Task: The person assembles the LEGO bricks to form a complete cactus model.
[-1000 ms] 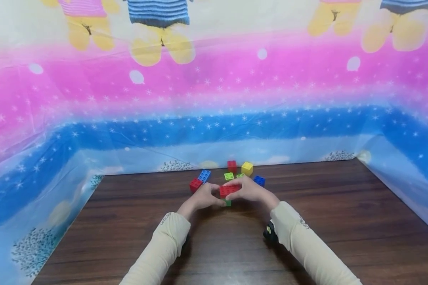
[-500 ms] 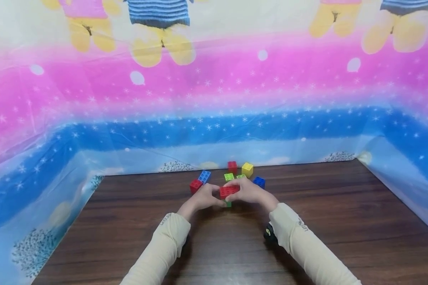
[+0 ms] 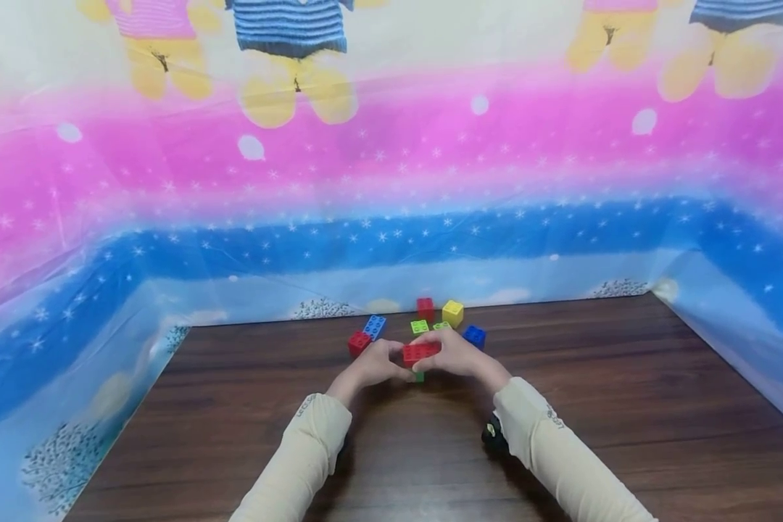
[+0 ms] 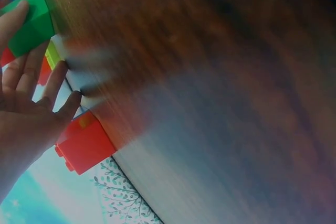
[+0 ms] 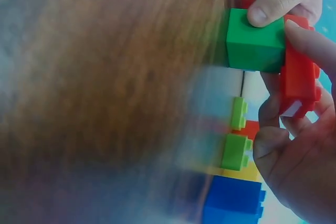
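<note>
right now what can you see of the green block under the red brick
The green block is a glossy plastic cube, plain-sided, sitting beneath the red brick and joined to it. The left hand has a thumb on one face; the right hand grips the red brick. In the head view only a sliver shows, low over the table.
</note>
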Motion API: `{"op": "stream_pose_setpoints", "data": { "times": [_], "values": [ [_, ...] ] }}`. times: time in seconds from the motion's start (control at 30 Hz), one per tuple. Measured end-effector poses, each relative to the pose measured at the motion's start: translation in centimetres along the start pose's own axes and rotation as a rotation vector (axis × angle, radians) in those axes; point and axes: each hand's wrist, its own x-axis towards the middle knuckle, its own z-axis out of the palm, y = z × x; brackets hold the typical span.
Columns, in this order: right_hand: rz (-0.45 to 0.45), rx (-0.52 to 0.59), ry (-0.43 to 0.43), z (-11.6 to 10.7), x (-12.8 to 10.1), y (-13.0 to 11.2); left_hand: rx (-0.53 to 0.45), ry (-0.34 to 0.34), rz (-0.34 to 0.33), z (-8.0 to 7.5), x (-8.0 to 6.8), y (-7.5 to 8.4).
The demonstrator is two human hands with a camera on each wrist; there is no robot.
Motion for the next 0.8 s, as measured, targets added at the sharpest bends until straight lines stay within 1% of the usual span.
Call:
{"op": "stream_pose_setpoints", "data": {
  "times": [0.13, 0.33, 0.47, 0.57, 0.7, 0.8],
  "values": [
    [-0.037, 0.052, 0.015, 0.4, -0.1, 0.9, -0.003, -0.006, 0.008, 0.0, 0.1, -0.1],
    [-0.031, 0.197, 0.008, 1.2, 0.1, 2.5, 0.004, 0.003, -0.005, -0.1, 0.2, -0.2],
    [-0.027, 0.228, 0.032, 1.6, -0.1, 2.9, 0.008, -0.003, -0.010, 0.0, 0.3, -0.3],
    [-0.003, 0.266, 0.080, 2.0, -0.3, 3.2, 0.013, -0.001, -0.006, 0.1, 0.3, -0.3],
    [0.023, 0.321, 0.180, 2.6, -0.7, 3.8, 0.006, 0.006, 0.006, 0.0, 0.4, 0.0],
    [0.020, 0.344, 0.234, 2.9, -0.9, 4.1, -0.002, -0.003, 0.005, 0.0, 0.4, 0.3]
  ]
}}
